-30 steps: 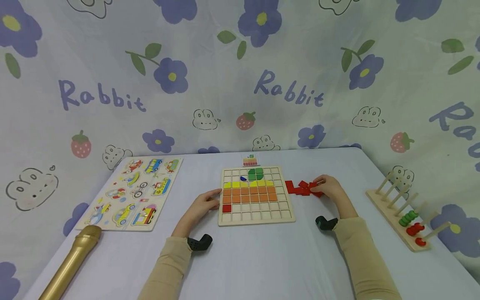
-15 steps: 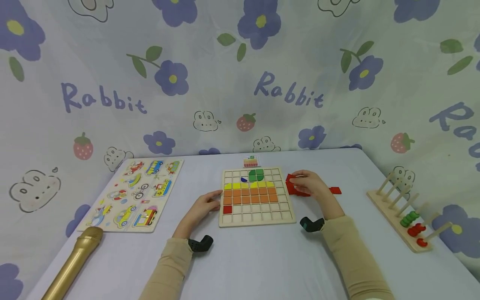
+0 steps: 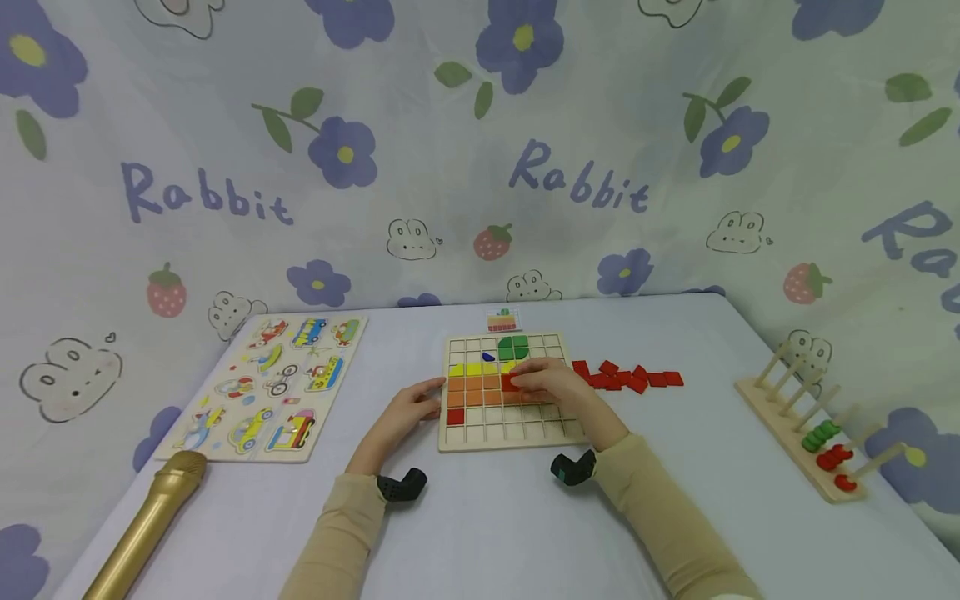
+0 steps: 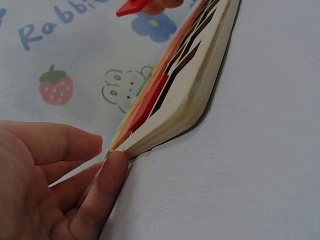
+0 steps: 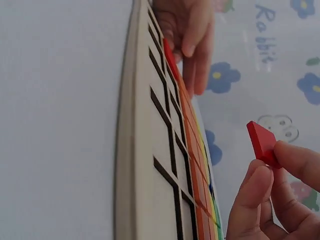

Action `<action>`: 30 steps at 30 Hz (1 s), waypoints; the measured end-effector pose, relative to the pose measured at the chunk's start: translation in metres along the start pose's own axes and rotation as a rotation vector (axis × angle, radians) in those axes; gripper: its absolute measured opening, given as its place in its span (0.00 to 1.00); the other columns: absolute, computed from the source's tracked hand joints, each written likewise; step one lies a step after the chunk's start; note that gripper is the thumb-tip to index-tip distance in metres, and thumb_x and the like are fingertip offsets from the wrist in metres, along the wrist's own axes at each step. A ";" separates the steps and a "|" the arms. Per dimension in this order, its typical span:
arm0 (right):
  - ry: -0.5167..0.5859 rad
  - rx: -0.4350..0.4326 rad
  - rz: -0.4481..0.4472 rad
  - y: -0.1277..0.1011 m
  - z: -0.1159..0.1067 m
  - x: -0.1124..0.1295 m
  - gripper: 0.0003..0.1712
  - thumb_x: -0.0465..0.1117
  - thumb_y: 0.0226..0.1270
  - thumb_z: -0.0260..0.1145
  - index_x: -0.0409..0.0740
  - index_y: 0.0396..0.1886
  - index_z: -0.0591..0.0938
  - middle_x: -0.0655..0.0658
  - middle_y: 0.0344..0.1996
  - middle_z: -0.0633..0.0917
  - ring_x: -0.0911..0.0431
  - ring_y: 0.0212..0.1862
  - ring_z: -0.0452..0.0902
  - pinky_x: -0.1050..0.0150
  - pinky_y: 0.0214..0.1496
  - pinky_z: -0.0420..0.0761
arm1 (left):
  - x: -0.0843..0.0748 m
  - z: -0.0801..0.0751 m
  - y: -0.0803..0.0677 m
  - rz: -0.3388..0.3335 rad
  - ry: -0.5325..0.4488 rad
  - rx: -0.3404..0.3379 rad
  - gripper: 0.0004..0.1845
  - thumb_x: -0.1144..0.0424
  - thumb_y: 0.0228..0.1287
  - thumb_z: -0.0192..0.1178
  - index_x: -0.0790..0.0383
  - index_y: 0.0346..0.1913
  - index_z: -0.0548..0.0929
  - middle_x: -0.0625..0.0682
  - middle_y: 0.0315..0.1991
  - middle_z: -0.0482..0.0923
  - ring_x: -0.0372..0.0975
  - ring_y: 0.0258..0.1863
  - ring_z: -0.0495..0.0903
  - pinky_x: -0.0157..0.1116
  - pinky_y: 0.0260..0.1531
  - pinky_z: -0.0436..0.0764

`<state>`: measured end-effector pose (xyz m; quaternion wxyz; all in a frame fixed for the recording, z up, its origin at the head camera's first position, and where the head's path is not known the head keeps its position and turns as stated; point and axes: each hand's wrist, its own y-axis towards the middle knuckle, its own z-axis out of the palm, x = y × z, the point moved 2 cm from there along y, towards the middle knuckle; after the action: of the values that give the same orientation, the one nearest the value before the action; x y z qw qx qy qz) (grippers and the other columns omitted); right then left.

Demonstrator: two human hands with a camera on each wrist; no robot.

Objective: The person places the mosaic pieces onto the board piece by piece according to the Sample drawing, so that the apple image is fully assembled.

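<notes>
A wooden grid board [image 3: 540,434] lies on the table, holding yellow, orange and green pieces, plus one red tile [image 3: 455,416] at the left of a lower row. My right hand [image 3: 562,387] is above the board's middle. Between its thumb and fingertips it pinches a square red tile [image 5: 262,142], held clear of the board in the right wrist view. My left hand [image 3: 408,410] rests beside the board's left edge. In the left wrist view, its fingertips [image 4: 114,165] touch the board near a corner, without wrapping round it.
Several loose red tiles [image 3: 637,379] lie to the board's right. A small pattern card [image 3: 502,320] stands behind it. To the left are a vehicle puzzle [image 3: 266,387] and a gold microphone [image 3: 146,525]; at far right stands a wooden peg rack [image 3: 798,440] with beads.
My right hand has moved left from the red tile pile to above the board, bringing one red tile along. The pile is spread in full view. My left hand has stayed put.
</notes>
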<state>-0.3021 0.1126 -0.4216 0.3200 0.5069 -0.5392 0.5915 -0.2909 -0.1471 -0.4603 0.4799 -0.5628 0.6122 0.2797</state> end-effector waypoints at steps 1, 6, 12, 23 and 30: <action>-0.039 0.009 -0.010 0.001 0.007 0.001 0.15 0.36 0.59 0.65 0.34 0.46 0.79 0.40 0.46 0.79 0.57 0.35 0.77 0.66 0.39 0.79 | 0.000 -0.001 0.000 -0.002 0.002 -0.003 0.26 0.64 0.64 0.52 0.55 0.66 0.68 0.57 0.49 0.75 0.39 0.40 0.79 0.34 0.38 0.72; -0.297 0.024 -0.071 0.003 0.038 0.004 0.09 0.38 0.55 0.68 0.40 0.36 0.83 0.45 0.35 0.82 0.57 0.31 0.78 0.67 0.36 0.78 | -0.002 -0.003 -0.001 -0.007 0.003 -0.003 0.25 0.63 0.64 0.53 0.55 0.65 0.69 0.57 0.49 0.75 0.39 0.40 0.79 0.34 0.36 0.70; -0.455 0.044 -0.134 0.007 0.058 -0.001 0.05 0.37 0.53 0.70 0.43 0.29 0.82 0.48 0.27 0.80 0.58 0.27 0.73 0.69 0.29 0.74 | -0.003 -0.003 -0.001 0.002 -0.011 0.015 0.25 0.64 0.64 0.52 0.56 0.65 0.68 0.58 0.56 0.72 0.40 0.41 0.79 0.35 0.39 0.71; -0.591 0.000 -0.252 0.001 0.063 -0.003 0.05 0.36 0.52 0.70 0.43 0.24 0.81 0.50 0.21 0.78 0.58 0.24 0.69 0.68 0.25 0.69 | -0.003 -0.001 0.001 0.010 -0.029 0.027 0.25 0.65 0.64 0.52 0.58 0.64 0.69 0.58 0.59 0.70 0.41 0.44 0.79 0.39 0.46 0.73; -0.529 -0.029 -0.215 0.002 0.053 0.000 0.05 0.35 0.54 0.69 0.42 0.26 0.80 0.49 0.24 0.78 0.57 0.25 0.69 0.68 0.25 0.69 | -0.003 0.000 0.001 0.030 -0.057 0.036 0.18 0.66 0.63 0.51 0.64 0.55 0.77 0.53 0.68 0.60 0.44 0.57 0.71 0.40 0.51 0.73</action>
<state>-0.2908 0.0611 -0.4272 0.2364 0.6931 -0.5556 0.3937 -0.2921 -0.1458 -0.4581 0.5031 -0.5365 0.6115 0.2917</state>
